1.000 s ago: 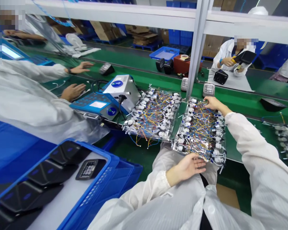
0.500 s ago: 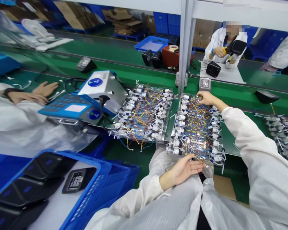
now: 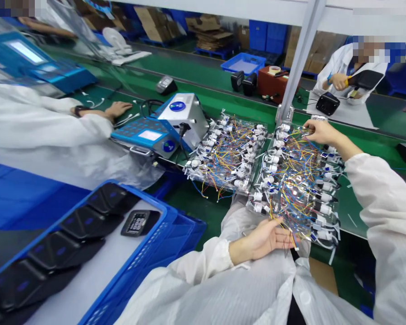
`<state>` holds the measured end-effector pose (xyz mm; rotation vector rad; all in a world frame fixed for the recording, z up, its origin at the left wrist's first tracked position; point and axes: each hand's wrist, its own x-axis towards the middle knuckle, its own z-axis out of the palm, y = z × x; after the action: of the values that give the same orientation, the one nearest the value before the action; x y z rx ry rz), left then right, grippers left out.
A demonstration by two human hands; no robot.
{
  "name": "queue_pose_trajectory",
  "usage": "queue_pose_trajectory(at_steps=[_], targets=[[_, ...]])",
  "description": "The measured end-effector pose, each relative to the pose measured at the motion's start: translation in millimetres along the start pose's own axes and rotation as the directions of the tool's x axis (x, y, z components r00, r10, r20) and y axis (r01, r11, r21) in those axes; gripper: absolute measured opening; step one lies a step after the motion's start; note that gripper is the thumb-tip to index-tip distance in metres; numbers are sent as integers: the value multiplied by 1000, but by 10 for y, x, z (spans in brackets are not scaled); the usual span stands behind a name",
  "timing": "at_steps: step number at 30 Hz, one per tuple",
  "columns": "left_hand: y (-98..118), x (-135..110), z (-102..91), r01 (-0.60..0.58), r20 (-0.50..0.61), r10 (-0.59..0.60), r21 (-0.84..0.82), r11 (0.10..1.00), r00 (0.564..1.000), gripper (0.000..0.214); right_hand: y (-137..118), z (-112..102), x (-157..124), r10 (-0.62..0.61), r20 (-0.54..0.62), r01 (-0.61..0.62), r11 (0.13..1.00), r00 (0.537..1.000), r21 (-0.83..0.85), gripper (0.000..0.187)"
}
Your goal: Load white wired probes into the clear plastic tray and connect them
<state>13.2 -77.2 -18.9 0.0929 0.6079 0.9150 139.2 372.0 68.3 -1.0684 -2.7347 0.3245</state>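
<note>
Our left hand lies loosely open, palm up, at the near edge of the clear tray between our hands; our right hand curls at its far edge, grip unclear. Loose wires over our left fingers could snag.

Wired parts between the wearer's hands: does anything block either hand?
Nothing visible: the right hand is at the far end of the wired parts, the left hand at their near edge, with loose wires over it.

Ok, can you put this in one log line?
left hand: open, at near edge of tray | right hand: at far edge | wires: tangled across tray
</note>
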Motion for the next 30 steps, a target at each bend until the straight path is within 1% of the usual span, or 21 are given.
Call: queue_pose_trajectory(at_steps=[2, 5, 8, 11, 14, 19, 22, 26, 30], targets=[[8, 14, -11, -45, -39, 45, -7, 999, 998, 42, 10, 16, 6, 14, -16, -14, 1000, 1000, 6, 54], [1, 73, -51, -89, -103, 84, -40, 995, 991, 42, 101, 142, -43, 87, -18, -87, 996, 996, 36, 57], [-18, 133, -91, -96, -137, 85, -79, 992, 987, 43, 218, 270, -131, 163, 6, -163, 986, 987, 47, 56], [-32, 167, -66, -87, -142, 76, -75, 993, 987, 41, 286, 271, -211, 187, 18, -187, 982, 982, 30, 52], [-26, 166, 61, -80, -115, 76, -38, 996, 991, 38, 305, 134, -260, 189, -3, -189, 982, 982, 17, 51], [27, 104, 333, -101, -29, 100, -1, 995, 995, 41, 304, -205, -274, 191, -16, -190, 980, 981, 54, 57], [65, 38, 416, -109, 3, 109, -8, 994, 994, 42, 247, -393, -246, 184, -29, -183, 983, 983, 32, 58], [141, -115, 452, -159, 39, 160, -21, 987, 986, 43, 41, -583, -134, 119, -62, -118, 993, 991, 16, 60], [281, -344, 465, -226, 38, 227, -29, 974, 973, 46, -302, -693, 80, 75, -66, -75, 997, 995, -3, 63]])
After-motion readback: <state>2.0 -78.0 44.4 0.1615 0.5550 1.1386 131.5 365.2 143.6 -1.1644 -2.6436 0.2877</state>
